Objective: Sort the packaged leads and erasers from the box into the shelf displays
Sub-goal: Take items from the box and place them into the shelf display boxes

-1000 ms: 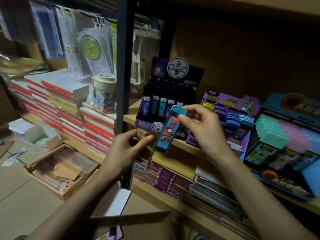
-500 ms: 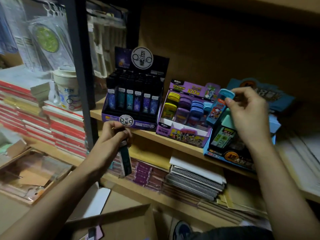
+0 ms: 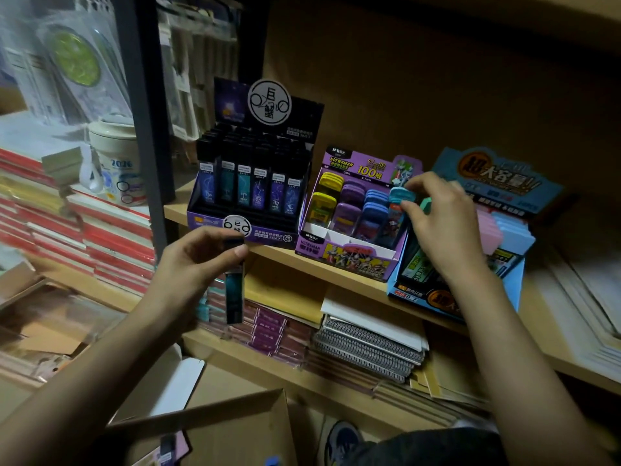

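My left grip [image 3: 195, 264] pinches a dark lead case [image 3: 234, 294], label blurred. My right grip [image 3: 437, 227] clamps a teal-capped lead case [image 3: 397, 210], its lower end hidden in the purple display [image 3: 342, 255] below.

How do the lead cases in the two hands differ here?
Colour: the dark lead case in the left hand is black and deep teal; the teal-capped lead case in the right hand has a light cap and bright printed body. Place: the dark lead case is held in the air, outside any display; the teal-capped lead case stands in the rightmost column of the purple display. Both are slim, roughly upright, pinched near the top.
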Demonstrator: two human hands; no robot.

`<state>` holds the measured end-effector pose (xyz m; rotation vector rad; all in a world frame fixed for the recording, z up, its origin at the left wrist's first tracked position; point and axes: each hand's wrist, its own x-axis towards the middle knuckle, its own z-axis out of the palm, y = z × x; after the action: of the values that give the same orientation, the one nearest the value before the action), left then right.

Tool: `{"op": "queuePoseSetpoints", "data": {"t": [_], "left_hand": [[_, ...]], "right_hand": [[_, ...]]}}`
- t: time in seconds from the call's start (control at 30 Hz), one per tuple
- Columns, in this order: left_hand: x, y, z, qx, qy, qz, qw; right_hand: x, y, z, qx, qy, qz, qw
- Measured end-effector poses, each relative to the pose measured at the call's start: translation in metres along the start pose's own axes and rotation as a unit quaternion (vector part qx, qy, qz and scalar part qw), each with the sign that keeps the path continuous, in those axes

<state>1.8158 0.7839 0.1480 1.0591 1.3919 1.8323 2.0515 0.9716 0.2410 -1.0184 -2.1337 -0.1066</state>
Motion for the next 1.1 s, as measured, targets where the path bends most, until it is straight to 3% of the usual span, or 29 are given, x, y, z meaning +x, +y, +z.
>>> {"op": "queuePoseSetpoints", "data": {"t": [0.2,0.27,0.37,0.43,0.53,0.6,0.8,0.93,1.0,1.1], "left_hand": [[0.0,0.005,0.003,-0.017,-0.001,-0.007,1.0],[-0.001,0.008,0.005,-0.02,0.002,-0.007,1.0],[-0.001,0.013,0.005,-0.034,0.006,-0.007,0.999],[-0.001,0.018,0.005,-0.049,0.011,-0.008,0.999],[-0.001,0.024,0.006,-0.07,0.009,-0.007,0.997],[-0.001,0.026,0.005,-0.09,0.007,-0.007,0.996],[0.009,0.032,-0.009,-0.081,0.028,0.005,0.996],[0.028,0.039,-0.033,-0.014,0.03,0.026,0.999],[0.039,0.036,-0.051,0.102,0.058,0.038,0.992],[0.051,0.017,-0.073,0.321,0.096,0.067,0.94]], "right_hand": [[-0.001,0.001,0.013,-0.174,-0.02,0.032,0.984],[-0.001,-0.001,0.012,-0.176,-0.032,0.043,0.983],[-0.004,-0.014,0.004,-0.087,-0.021,0.038,0.995],[-0.011,-0.036,0.0,0.046,-0.022,0.024,0.998],[-0.032,-0.089,0.006,0.297,-0.17,0.039,0.939],[-0.044,-0.118,0.021,0.359,-0.264,0.049,0.894],[-0.044,-0.158,0.052,0.463,-0.327,0.078,0.82],[-0.017,-0.167,0.063,0.422,-0.295,0.048,0.856],[0.005,-0.169,0.068,0.425,-0.238,0.06,0.871],[0.04,-0.167,0.079,0.403,-0.125,0.064,0.904]]}}
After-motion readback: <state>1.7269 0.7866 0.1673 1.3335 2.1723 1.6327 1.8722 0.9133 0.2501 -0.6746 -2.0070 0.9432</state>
